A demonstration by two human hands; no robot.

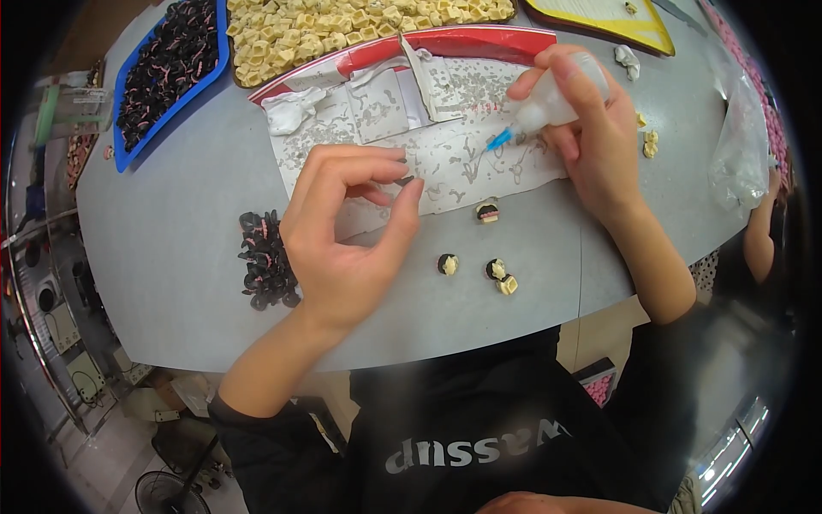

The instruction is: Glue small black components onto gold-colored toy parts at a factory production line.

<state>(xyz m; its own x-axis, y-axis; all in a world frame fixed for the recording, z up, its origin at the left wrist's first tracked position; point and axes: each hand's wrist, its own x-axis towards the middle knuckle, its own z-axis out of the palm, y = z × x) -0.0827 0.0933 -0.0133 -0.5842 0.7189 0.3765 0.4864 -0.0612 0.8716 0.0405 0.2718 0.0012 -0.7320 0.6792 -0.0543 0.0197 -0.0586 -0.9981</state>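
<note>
My right hand (599, 141) is wrapped round a translucent white squeeze bottle (552, 104) with a blue needle tip (499, 139), tilted down to the left over the glue-spotted white sheet (445, 184). Across from it, my left hand (347, 227) pinches a small dark piece (404, 181) between thumb and fingertips. A heap of black pieces (267, 264) with pink bits lies beside my left wrist. On the table in front of me are several small black-and-cream pieces, among them one with a pink band (487, 212) and another farther left (448, 263).
A blue tray (120, 120) of black and pink pieces stands at the far left. Behind the sheet is a tray of cream waffle-like pieces (360, 30); a yellow tray (604, 30) sits far right. A clear plastic bag (741, 158) lies at the right edge, near another person's arm (759, 240).
</note>
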